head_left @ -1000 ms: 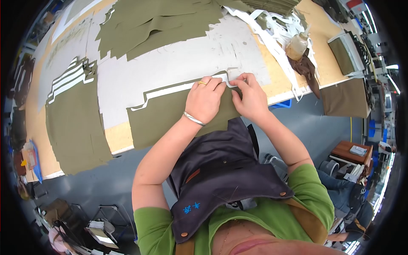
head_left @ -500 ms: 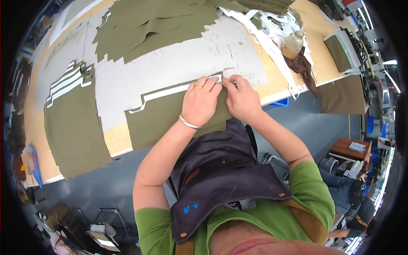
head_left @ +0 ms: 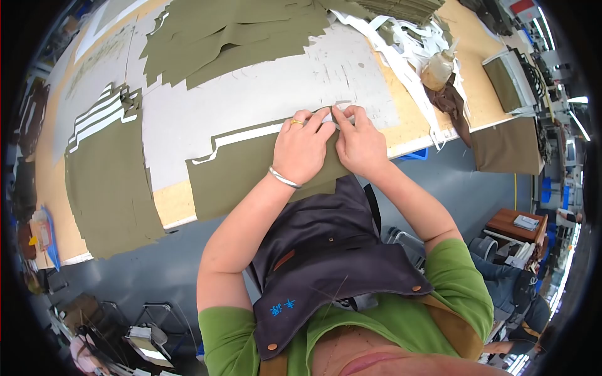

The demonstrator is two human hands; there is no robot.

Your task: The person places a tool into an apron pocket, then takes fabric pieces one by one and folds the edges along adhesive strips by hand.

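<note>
Two hands, one left (head_left: 302,145) and one right (head_left: 362,141), are contacting one olive panel (head_left: 251,172); one white strip (head_left: 244,136) is edging it. One ring (head_left: 297,121) and one bracelet (head_left: 284,178) are encircling the left finger and wrist. One apron (head_left: 332,263) is carrying two copper studs (head_left: 272,346) and two blue characters (head_left: 282,307). One bottle (head_left: 438,72) and one brown cloth (head_left: 450,103) are occupying the table (head_left: 172,203). Tangled white strips (head_left: 411,69) are overlapping, preventing an exact count.

Bright, curved at edges; far background seemingly soft.
</note>
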